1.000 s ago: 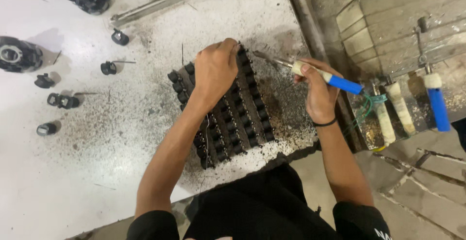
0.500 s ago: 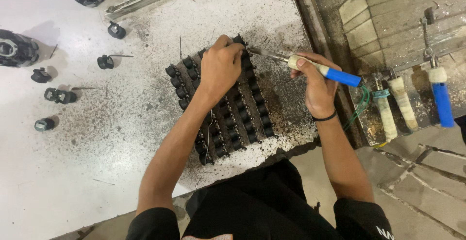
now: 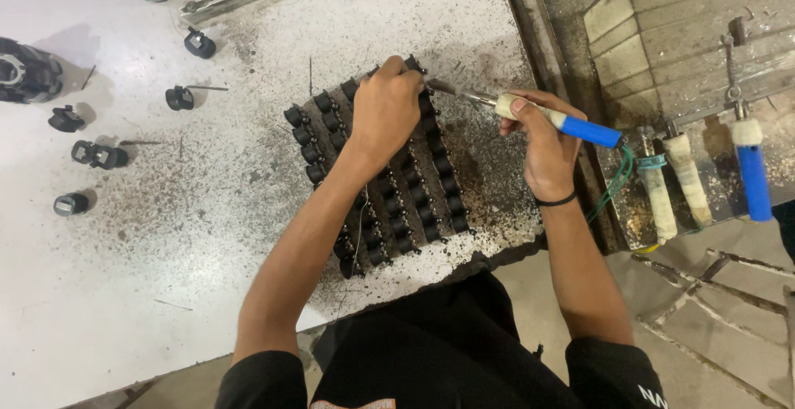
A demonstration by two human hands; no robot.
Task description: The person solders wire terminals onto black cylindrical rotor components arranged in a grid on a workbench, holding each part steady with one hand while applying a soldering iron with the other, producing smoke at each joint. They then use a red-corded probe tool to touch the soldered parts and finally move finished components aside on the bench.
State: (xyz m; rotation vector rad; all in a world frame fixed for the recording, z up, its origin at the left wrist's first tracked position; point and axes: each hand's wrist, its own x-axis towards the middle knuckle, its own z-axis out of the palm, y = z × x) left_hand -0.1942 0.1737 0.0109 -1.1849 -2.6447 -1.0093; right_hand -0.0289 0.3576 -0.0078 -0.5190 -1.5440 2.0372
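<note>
So the left hand (image 3: 387, 111) is pressed down on the far end of the block of small black parts (image 3: 377, 181), fingers curled over the top row and pinching something there; what exactly they have hold of is hidden under the knuckles. The right hand (image 3: 538, 140) has its fingers wrapped tight around a soldering iron (image 3: 530, 115) with a pale grip and a blue rear, tip aimed right at the spot next to the left fingertips. The block sits on the scorched, speckled patch of the white table (image 3: 124, 293), just in front of the person.

If you ask me, the trick here is to keep the iron low and steady, touch only the one joint, and keep the left fingers clear of the hot tip, since they're nearly touching it. Holding the block flat with the palm looks like the right call so it doesn't slide.

Compared to half a second ago, barely anything moves: the tip sits about as close to the left fingers as it did, and both hands keep the same grip. A few loose black pieces (image 3: 98, 154) lie off to the left, and two more handled tools (image 3: 749, 169) rest at the right.
</note>
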